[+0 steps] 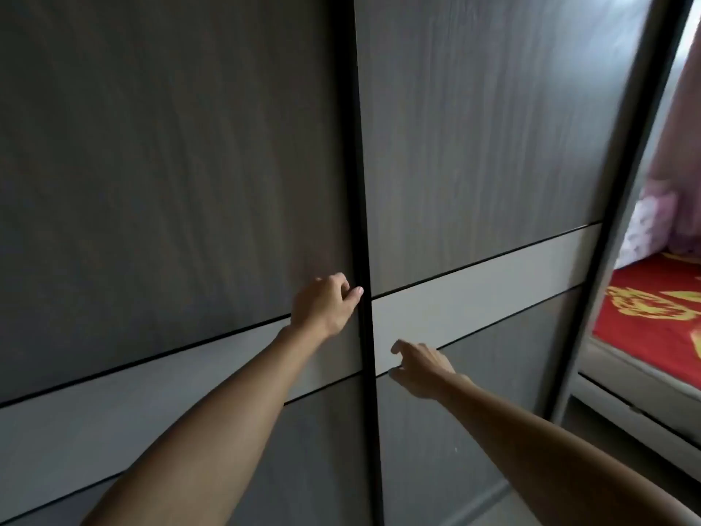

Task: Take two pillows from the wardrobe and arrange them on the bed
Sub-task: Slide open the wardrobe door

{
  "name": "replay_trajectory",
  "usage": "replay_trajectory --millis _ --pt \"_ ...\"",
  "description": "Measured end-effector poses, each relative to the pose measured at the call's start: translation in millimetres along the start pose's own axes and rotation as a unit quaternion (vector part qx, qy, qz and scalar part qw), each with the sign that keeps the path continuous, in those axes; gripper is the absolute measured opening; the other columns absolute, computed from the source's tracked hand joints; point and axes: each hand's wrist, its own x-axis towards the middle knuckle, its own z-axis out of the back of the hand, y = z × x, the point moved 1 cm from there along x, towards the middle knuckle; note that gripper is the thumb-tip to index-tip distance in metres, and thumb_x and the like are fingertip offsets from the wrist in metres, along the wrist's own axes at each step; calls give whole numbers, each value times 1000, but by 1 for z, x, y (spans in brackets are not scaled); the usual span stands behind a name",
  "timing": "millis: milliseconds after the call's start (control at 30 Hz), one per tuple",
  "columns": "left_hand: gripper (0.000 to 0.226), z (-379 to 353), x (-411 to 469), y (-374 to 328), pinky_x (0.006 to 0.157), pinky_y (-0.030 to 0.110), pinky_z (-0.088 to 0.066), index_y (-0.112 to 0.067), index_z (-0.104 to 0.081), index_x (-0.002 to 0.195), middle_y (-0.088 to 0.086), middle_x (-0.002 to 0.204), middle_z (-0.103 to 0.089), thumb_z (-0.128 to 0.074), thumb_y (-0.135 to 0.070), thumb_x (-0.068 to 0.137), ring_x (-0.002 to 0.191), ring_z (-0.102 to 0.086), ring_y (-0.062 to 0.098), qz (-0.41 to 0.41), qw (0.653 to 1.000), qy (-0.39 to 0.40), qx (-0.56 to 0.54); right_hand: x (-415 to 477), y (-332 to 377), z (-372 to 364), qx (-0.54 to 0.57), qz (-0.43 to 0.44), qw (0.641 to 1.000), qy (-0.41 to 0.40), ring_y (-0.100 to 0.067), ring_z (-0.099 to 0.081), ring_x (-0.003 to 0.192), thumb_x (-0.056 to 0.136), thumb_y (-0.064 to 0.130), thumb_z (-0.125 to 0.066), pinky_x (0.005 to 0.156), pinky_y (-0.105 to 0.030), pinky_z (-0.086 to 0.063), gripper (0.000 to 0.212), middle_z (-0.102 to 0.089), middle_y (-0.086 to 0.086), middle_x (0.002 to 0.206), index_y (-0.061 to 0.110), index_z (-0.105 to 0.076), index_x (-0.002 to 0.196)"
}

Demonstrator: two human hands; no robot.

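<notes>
Head view: left hand (325, 303) curls its fingers at the closed wardrobe (170, 184) doors' black centre strip (362, 222); right hand (419, 368) hovers nearby, fingers loosely spread, holding nothing.

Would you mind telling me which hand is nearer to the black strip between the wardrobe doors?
Left. The left hand touches the black strip; the right hand hovers just right of it.

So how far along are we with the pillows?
Nothing looks done: the wardrobe doors are shut and no new pillows show on the bed. In hand: the left hand has fingers at the black centre strip, the right hand reaching beside it. Left: open, take two pillows, arrange them.
</notes>
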Motion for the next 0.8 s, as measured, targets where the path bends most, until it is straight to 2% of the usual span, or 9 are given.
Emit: replay_trajectory --millis 133,200,300,367,500,700,800 --pt "42 -18 29 -3 63 36 -49 -14 -56 75 11 74 -70 -49 -53 88 75 -64 35 -2 999 -49 -5 32 0 -22 6 14 1000 25 -30 -62 93 89 33 -58 68 -34 -48 50 -65 -10 114 20 -40 134" --pt "47 -23 41 -3 56 33 -40 -16 -48 64 10 65 -65 -48 -56 88 69 -62 35 -1 998 -67 7 46 2 -38 10 30 999 36 -32 -62 89 88 30 -57 64 -33 -44 41 -65 -12 109 15 -43 124" --pt "58 -29 52 -2 52 32 -30 -16 -31 52 2 49 -47 -46 -59 87 58 -53 36 0 994 -97 42 61 -1 -57 26 54 998 15 -35 -61 85 87 26 -56 60 -34 -38 30 -64 -14 100 11 -44 110" --pt "59 -33 56 -4 50 31 -29 -16 -28 49 -3 43 -37 -48 -58 86 51 -44 31 -1 992 -113 62 68 -5 -66 33 84 996 -13 -36 -62 82 85 28 -55 57 -33 -37 27 -66 -13 94 12 -44 105" --pt "58 -40 53 -3 48 30 -33 -18 -24 48 0 45 -39 -54 -53 83 47 -39 29 12 988 -138 69 74 -11 -72 16 154 987 -43 -37 -63 78 87 32 -52 56 -35 -39 25 -69 -11 88 13 -44 102" --pt "59 -26 36 19 46 25 -21 -22 -17 48 -8 37 -22 -60 -46 82 39 -30 21 13 981 -168 99 69 10 -84 40 212 976 -38 -40 -62 74 88 31 -49 53 -35 -34 19 -68 -12 84 14 -42 96" --pt "58 -12 23 35 43 23 -17 -24 -18 47 -10 37 -23 -60 -45 82 37 -27 17 26 977 -182 105 64 31 -93 43 227 973 -27 -40 -61 73 89 30 -47 53 -34 -33 17 -68 -12 85 15 -39 93"
